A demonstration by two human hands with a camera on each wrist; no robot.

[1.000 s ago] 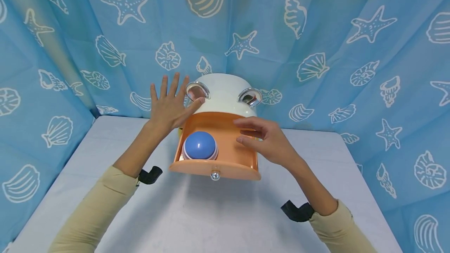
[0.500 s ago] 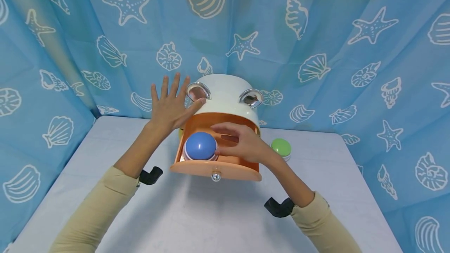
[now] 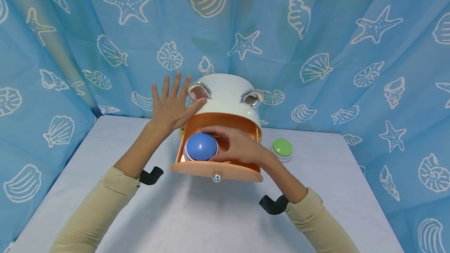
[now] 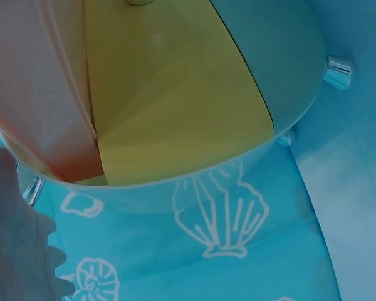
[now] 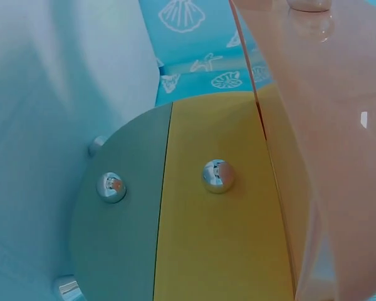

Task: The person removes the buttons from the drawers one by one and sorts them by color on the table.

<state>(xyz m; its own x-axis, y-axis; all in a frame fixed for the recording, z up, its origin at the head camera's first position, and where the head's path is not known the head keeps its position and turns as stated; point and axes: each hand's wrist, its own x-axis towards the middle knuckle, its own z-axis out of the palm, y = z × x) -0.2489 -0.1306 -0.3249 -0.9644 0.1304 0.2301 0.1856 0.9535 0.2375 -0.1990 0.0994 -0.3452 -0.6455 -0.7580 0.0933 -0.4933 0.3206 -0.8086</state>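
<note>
In the head view, a blue-domed round button (image 3: 201,146) with a pale base sits at the left of the pulled-out orange drawer (image 3: 228,170). My right hand (image 3: 237,145) reaches into that drawer and grips the button from its right side, index finger behind it and thumb at the front. The left hand (image 3: 168,108) is held up with fingers spread, thumb over the left chrome ring of the white rounded cabinet (image 3: 226,95). In the left wrist view, that left hand (image 4: 19,232) shows at the left edge. The right hand is hidden in the right wrist view.
A green-topped button (image 3: 282,148) with a white base stands on the white table (image 3: 225,214), right of the cabinet. Below the orange drawer are a shut yellow drawer (image 5: 219,244) and a green one (image 5: 122,238), with chrome knobs. Blue shell-patterned curtain (image 3: 267,50) surrounds the table.
My right hand has moved left inside the drawer and closed round the blue-domed button, uncovering the green-topped button on the table. The left hand has stayed in place.
</note>
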